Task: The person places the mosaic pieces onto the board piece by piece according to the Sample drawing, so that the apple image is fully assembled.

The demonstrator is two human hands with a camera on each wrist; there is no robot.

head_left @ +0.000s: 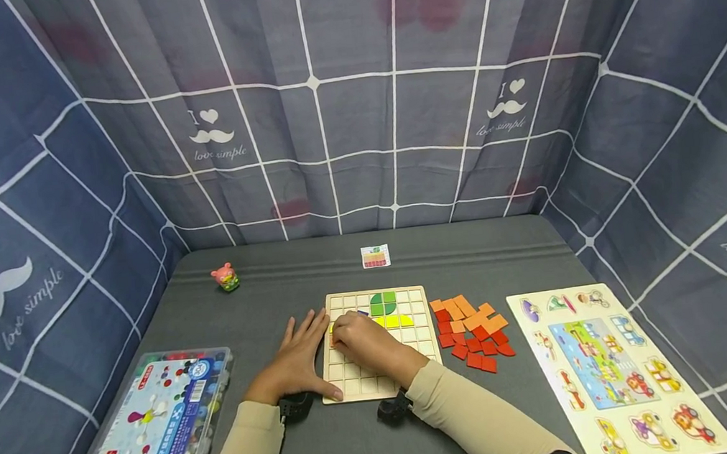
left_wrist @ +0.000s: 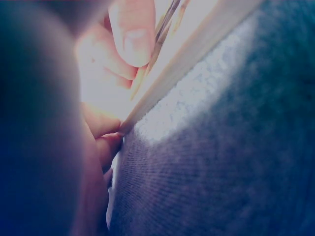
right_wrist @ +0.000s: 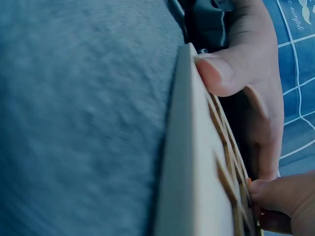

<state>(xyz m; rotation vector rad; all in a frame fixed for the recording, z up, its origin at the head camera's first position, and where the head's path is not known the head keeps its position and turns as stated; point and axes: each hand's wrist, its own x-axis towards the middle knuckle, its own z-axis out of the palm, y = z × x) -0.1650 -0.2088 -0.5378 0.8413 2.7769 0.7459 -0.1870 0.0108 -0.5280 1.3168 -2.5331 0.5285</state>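
A wooden grid board (head_left: 358, 388) lies on the table, with green quarter-round pieces (head_left: 383, 303) near its top and yellow pieces (head_left: 404, 321) below them. My left hand (head_left: 300, 359) is spread along the board's left side, its thumb resting on the near left corner. Over the left part of the board, my right hand (head_left: 370, 345) pinches a small orange tile (right_wrist: 249, 181) at the grid surface. A bit of blue piece (head_left: 362, 313) shows just beyond the right hand, which covers several grid cells.
Loose orange tiles (head_left: 460, 306) and red tiles (head_left: 481, 362) lie right of the board. A picture puzzle board (head_left: 545, 377) sits farther right, a plastic case (head_left: 153, 418) at left. Behind stand a small pig figurine (head_left: 226, 276) and a pattern card (head_left: 375, 256).
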